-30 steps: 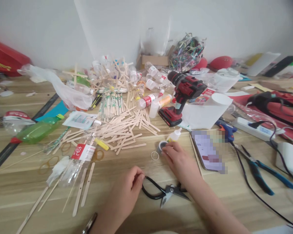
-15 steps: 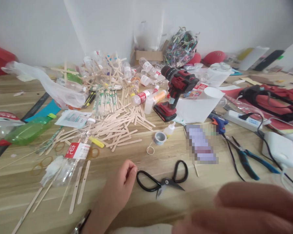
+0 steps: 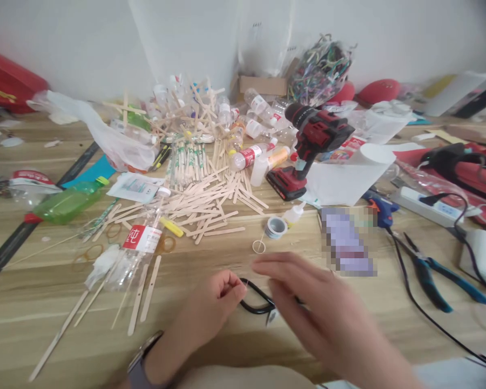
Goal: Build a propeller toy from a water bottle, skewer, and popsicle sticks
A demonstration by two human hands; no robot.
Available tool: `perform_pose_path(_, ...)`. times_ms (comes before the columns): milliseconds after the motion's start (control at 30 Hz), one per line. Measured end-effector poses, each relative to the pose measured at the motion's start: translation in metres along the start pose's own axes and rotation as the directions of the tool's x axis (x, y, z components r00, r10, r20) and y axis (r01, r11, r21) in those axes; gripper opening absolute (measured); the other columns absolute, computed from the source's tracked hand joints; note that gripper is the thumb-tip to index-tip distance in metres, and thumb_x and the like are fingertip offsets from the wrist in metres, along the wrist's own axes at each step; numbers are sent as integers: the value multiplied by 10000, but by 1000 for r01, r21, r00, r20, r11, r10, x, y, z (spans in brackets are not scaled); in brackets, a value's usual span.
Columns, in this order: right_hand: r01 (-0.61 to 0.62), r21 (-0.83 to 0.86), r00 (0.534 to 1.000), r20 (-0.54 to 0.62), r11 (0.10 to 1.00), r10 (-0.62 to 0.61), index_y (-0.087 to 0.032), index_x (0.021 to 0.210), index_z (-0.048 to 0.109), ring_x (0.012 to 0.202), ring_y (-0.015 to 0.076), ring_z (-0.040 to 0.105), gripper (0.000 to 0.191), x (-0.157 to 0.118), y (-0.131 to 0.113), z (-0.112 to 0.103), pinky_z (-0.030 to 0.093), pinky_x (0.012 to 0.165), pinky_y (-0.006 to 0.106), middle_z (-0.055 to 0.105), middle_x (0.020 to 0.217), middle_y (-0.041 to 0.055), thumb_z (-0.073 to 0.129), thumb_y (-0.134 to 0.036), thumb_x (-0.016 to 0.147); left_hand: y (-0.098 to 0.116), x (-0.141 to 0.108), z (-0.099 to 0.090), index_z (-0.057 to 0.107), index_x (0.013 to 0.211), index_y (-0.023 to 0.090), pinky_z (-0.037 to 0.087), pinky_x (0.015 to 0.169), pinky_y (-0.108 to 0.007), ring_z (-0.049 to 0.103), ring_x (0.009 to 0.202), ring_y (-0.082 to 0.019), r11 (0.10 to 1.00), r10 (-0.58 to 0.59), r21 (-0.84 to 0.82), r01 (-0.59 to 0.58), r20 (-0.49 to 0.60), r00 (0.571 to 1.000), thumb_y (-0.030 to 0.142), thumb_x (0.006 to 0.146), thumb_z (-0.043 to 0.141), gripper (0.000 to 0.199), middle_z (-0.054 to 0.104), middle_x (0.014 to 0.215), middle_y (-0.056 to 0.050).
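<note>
My left hand (image 3: 210, 305), with a watch on its wrist, is closed in a pinch above the table's front part. What it pinches is too small to name; a faint thin line shows at its fingertips. My right hand (image 3: 316, 308) hangs over the black-handled scissors (image 3: 256, 310), its fingers stretched out and slightly blurred, with nothing visible in them. It hides most of the scissors; one handle loop and part of a blade show between the hands. Beyond the hands stand a small grey-white spool (image 3: 276, 228) with a loose ring of string (image 3: 258, 247) and a small glue bottle (image 3: 294, 214).
Wooden sticks (image 3: 202, 205) and plastic bottles pile up behind. A red drill (image 3: 308, 151) stands at centre back. On the right lie a blurred-out phone (image 3: 346, 240), a glue gun (image 3: 380, 209), pliers (image 3: 433, 275) and a power strip (image 3: 429, 207). A clear bottle (image 3: 141, 237) lies left.
My right hand has moved from the lower right corner up and left, over the scissors near my left hand. My left hand stays pinched. The view has shifted, so the table things appear farther right.
</note>
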State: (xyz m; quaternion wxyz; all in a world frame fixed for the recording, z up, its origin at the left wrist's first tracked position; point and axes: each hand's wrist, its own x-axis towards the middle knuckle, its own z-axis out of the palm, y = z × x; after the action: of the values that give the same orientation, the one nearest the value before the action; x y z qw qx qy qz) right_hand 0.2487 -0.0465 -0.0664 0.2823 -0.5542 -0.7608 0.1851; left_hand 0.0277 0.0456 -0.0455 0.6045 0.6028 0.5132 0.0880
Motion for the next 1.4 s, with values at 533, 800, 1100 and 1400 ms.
perform_pose_path(533,-68,-12,993,-100,998,67,-180,1094,634,1014,214,673,236,50,9,5,578,831,334,676,1106,136,451,-145,948,1,-1,-2,564,817,189,308,567,-232,379,617,-121,991,64,-116,-61,20,998,461,898,480,297,409,646,51)
perform_pose_path(800,243,-432,961,225,868,-157,-184,1162,627,1024,233,650,328,15,47,-25,535,892,388,725,1063,82,472,-53,904,-4,6,-2,560,802,195,408,641,-258,478,665,-111,938,301,-150,-312,-88,949,480,925,457,327,567,1160,-62)
perform_pose_path(1100,308,-308,892,423,900,-161,-166,1031,608,921,228,634,325,10,50,-37,514,808,351,682,986,96,411,18,848,-7,22,5,566,892,209,408,881,-338,604,931,-210,951,297,-32,-308,-189,936,448,961,402,298,690,949,-62)
perform_pose_path(1400,-654,694,746,658,300,105,-198,823,465,543,72,413,342,15,15,-25,317,519,198,493,673,-42,647,-487,848,5,31,14,447,741,213,357,506,-228,456,495,-110,806,219,-515,-292,-198,955,498,920,459,337,572,542,43)
